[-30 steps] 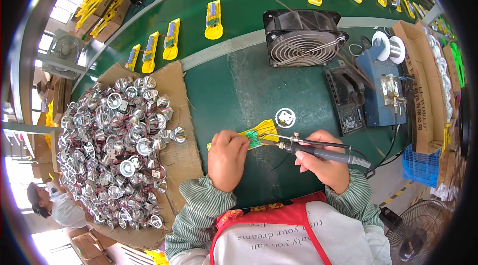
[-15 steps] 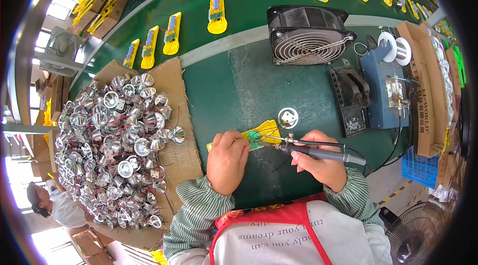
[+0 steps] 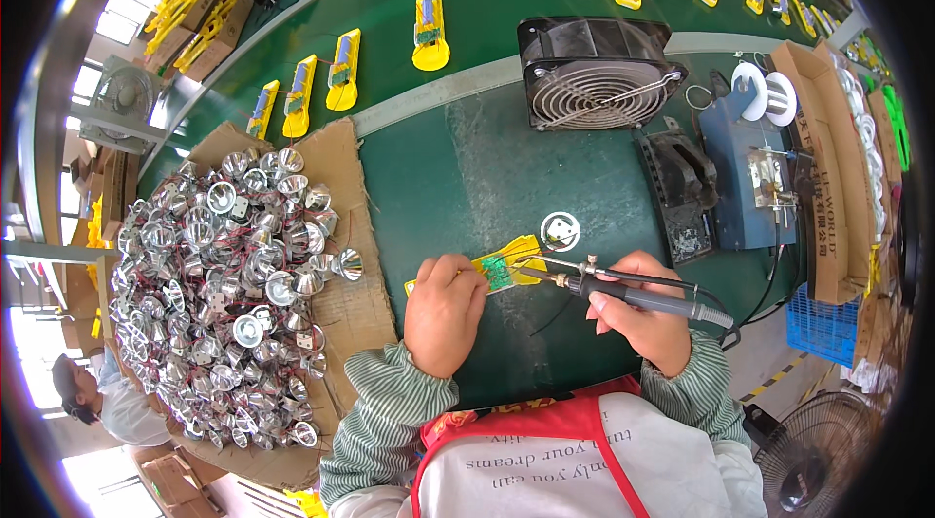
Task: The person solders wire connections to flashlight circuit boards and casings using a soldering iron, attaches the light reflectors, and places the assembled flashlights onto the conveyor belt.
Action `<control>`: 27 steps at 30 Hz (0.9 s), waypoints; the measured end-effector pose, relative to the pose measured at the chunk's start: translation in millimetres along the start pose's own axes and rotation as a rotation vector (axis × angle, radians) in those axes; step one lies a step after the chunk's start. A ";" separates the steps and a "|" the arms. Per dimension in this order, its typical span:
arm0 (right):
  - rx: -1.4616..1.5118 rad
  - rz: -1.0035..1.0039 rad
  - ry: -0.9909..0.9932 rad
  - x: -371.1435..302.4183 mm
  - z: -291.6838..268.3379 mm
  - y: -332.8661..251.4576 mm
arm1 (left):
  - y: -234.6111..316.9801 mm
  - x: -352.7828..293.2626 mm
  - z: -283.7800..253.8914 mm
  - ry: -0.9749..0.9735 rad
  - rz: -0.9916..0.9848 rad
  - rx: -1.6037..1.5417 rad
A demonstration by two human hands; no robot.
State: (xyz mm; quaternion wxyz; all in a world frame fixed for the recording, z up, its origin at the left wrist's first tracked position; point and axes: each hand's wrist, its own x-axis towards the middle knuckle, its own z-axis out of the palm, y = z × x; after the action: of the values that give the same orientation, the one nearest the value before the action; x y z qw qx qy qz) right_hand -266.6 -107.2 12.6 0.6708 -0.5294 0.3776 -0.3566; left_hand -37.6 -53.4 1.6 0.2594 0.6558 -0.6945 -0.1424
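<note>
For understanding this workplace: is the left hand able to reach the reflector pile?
Likely yes: only cardboard and tabletop separate the left hand from the pile, though that hand holds the yellow casing.

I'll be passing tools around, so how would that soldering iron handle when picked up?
The soldering iron will probably feel stiff, given its straight grey handle. The black tube alongside may flex and tug, since it curves away behind. Set down, the soldering iron might resist rolling, as a metal fitting sticks out from its rounded body.

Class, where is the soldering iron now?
In the head view, the soldering iron is right of centre, in the right hand, its tip pointing left toward the green circuit board.
</note>
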 end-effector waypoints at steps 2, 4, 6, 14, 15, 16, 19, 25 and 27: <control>0.006 -0.012 0.012 -2.1 -1.2 1.8 | -0.2 -0.3 0.0 0.000 -0.005 0.003; 0.012 -0.025 0.025 -3.7 -1.7 1.9 | -0.2 -0.5 0.2 0.000 -0.009 0.006; 0.007 -0.024 0.022 -5.3 -1.9 1.3 | -0.1 -0.4 0.3 -0.008 -0.027 -0.001; 0.033 -0.010 0.027 -12.3 -3.9 1.2 | 1.2 -1.1 0.0 -0.028 -0.044 0.026; 0.039 0.001 0.026 -13.0 -3.9 0.8 | 1.3 -1.0 -0.3 -0.035 -0.050 0.039; 0.039 -0.001 0.027 -13.8 -3.9 1.1 | 1.9 -0.5 -0.5 -0.034 -0.048 0.039; 0.045 -0.005 0.055 -15.2 -3.9 1.9 | 2.8 1.7 -3.6 -0.015 -0.056 0.090; 0.049 0.006 0.050 -13.3 -5.9 -1.3 | -12.2 -8.0 -32.8 -0.082 -0.023 0.201; 0.066 0.005 0.045 -12.8 -6.0 -0.5 | -16.2 -14.4 -28.9 -0.136 -0.032 0.292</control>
State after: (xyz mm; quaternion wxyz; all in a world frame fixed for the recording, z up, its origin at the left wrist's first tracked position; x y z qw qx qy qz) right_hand -277.9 -98.7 13.8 0.6802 -0.4978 0.3819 -0.3791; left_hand -8.1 -36.6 14.2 0.1112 0.6863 -0.7134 -0.0881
